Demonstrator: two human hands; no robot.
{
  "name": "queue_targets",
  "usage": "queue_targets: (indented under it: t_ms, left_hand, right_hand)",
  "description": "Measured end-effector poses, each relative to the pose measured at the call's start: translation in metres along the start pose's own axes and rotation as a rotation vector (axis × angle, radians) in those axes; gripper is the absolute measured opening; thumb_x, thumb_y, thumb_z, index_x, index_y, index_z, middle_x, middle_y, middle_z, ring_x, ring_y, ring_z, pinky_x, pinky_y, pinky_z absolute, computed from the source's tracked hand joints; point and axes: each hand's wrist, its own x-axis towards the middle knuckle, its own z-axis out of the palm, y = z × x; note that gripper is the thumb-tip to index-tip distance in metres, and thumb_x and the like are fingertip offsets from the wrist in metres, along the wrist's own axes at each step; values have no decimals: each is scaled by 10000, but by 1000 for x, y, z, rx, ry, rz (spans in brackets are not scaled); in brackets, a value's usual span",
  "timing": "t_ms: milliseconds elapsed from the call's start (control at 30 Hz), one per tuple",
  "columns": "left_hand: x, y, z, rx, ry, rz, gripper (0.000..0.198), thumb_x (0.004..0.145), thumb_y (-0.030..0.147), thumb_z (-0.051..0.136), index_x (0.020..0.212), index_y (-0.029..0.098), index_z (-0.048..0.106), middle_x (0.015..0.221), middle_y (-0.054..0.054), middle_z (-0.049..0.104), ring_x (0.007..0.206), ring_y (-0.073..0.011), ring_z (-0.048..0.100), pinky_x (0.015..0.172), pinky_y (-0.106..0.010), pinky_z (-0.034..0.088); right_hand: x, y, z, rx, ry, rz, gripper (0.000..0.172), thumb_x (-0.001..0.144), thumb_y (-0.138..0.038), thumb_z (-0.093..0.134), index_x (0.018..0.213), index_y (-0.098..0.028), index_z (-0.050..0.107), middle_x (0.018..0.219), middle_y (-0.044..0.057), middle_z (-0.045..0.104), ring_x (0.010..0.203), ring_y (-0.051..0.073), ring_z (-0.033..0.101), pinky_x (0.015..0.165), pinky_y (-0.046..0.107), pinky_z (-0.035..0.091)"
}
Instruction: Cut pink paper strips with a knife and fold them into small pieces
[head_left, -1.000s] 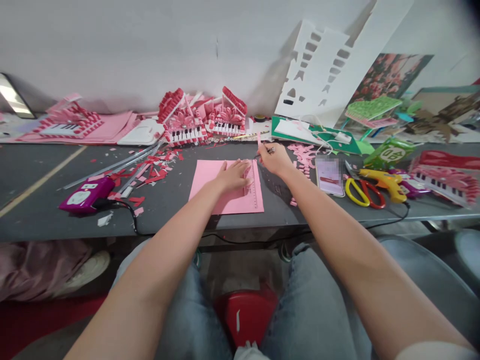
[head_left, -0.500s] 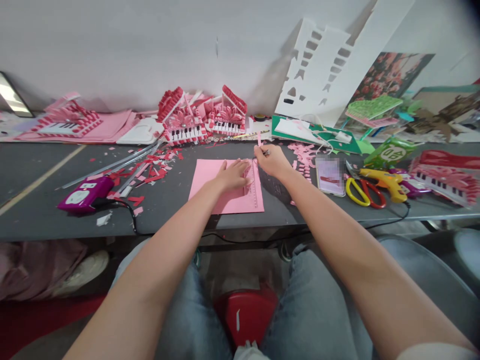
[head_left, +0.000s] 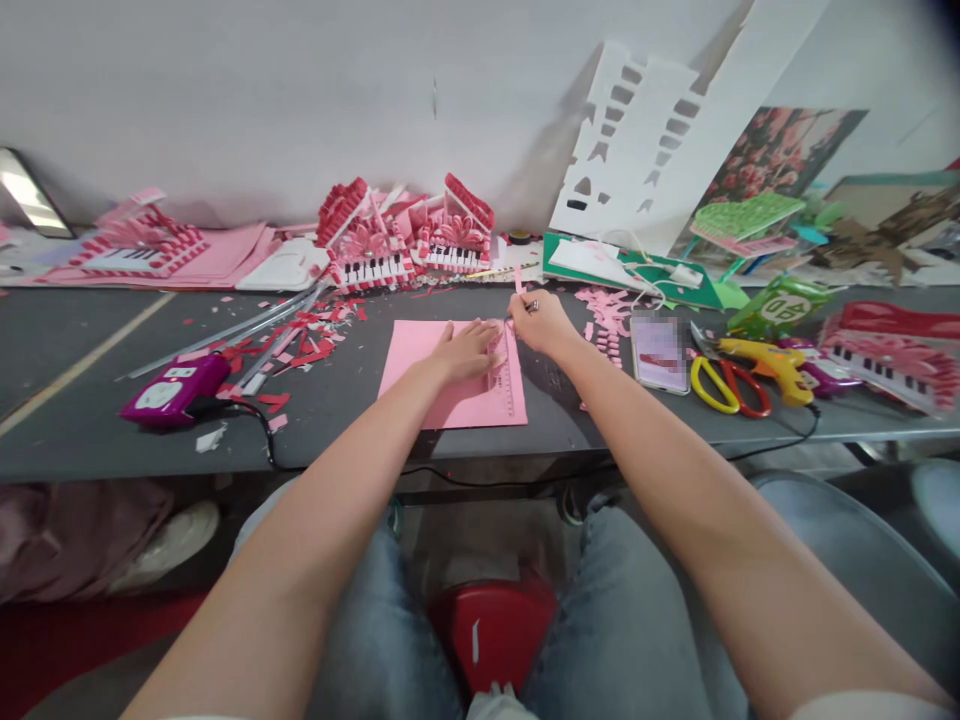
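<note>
A pink paper sheet (head_left: 420, 375) lies flat on the dark table (head_left: 90, 420) in front of me. A clear ruler (head_left: 511, 375) rests along its right edge. My left hand (head_left: 469, 350) lies flat on the sheet, fingers spread, pressing the ruler's left side. At the ruler's far end my right hand (head_left: 541, 320) is closed in a pinch around a thin pink tool, its tip touching the paper's top right corner.
Pink and red paper piano models (head_left: 409, 240) stand at the back with scraps (head_left: 307, 335) to the left. A purple device (head_left: 172, 388) with a cable sits left. To the right lie a phone (head_left: 658, 350), yellow-and-red scissors (head_left: 727, 385) and a yellow glue gun (head_left: 772, 365).
My right hand has drifted slightly left and nearer, down to the ruler's top end. The left hand has stayed pressed on the sheet.
</note>
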Motion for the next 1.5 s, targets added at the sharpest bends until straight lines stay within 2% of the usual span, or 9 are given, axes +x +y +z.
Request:
queue_targets:
  t_ms: [100, 300, 433, 567, 667, 933, 1100, 1300, 1500]
  left_hand:
    - [2, 0, 3, 15, 32, -7, 621, 1069, 455, 298, 1661, 269, 326, 1789, -40, 225, 1665, -278, 146, 1308, -669, 60]
    - [3, 4, 12, 88, 190, 51, 498, 1082, 385, 332, 1537, 250, 485, 1688, -97, 441, 1618, -300, 291, 1318, -638, 119]
    - [-1, 7, 14, 116, 227, 93, 518, 1092, 340, 270, 1549, 213, 476, 1659, -140, 457, 1542, -288, 409, 1318, -581, 185]
    - [-4, 7, 14, 169, 177, 155, 558, 1065, 306, 304, 1593, 207, 453, 1682, -155, 420, 1572, -329, 325, 1303, -636, 172]
    - [-3, 6, 14, 185, 161, 159, 563, 1056, 309, 318, 1586, 204, 476, 1671, -158, 436, 1563, -352, 328, 1290, -659, 187]
    - [5, 5, 17, 131, 206, 78, 560, 1080, 345, 273, 1588, 203, 460, 1678, -136, 433, 1528, -303, 409, 1294, -547, 241]
    - [5, 6, 16, 86, 187, 59, 579, 1070, 356, 272, 1599, 202, 449, 1719, -115, 386, 1560, -308, 370, 1299, -567, 216]
    - [5, 6, 15, 68, 194, 44, 572, 1065, 362, 277, 1585, 221, 470, 1718, -96, 394, 1556, -306, 384, 1298, -553, 219]
    - [8, 3, 19, 84, 208, 59, 565, 1075, 366, 280, 1602, 240, 439, 1726, -80, 385, 1587, -277, 340, 1297, -536, 232]
  right_hand:
    - [5, 3, 0, 36, -4, 35, 410, 1038, -284, 479, 654, -217, 605, 631, 62, 637, 668, 201, 586, 714, 309, 443]
    - [7, 0, -2, 41, -30, 73, 439, 1046, -264, 463, 626, -220, 583, 613, 61, 623, 641, 193, 565, 706, 313, 444]
    - [6, -6, -5, 4, -37, 50, 456, 1040, -255, 467, 593, -218, 555, 597, 57, 602, 633, 188, 559, 702, 312, 435]
    - [6, -8, -5, -57, -53, -15, 440, 1009, -246, 488, 575, -212, 550, 582, 50, 574, 625, 181, 535, 683, 310, 414]
    - [5, -10, -4, -93, -57, -54, 427, 994, -239, 491, 572, -208, 545, 589, 50, 564, 631, 173, 510, 681, 309, 397]
    - [-4, -14, -4, -182, -61, -84, 440, 1008, -234, 467, 569, -219, 471, 588, 33, 499, 622, 166, 426, 678, 325, 341]
    - [-10, -12, -4, -220, -50, -115, 423, 1008, -252, 456, 590, -217, 506, 604, 42, 514, 650, 179, 437, 673, 326, 340]
    - [-24, -16, -9, -249, -69, -147, 429, 997, -241, 450, 570, -228, 418, 627, 53, 532, 638, 172, 402, 675, 339, 318]
    - [-39, -24, -17, -232, -85, -152, 438, 1003, -243, 452, 569, -230, 398, 623, 41, 530, 641, 166, 414, 680, 336, 311]
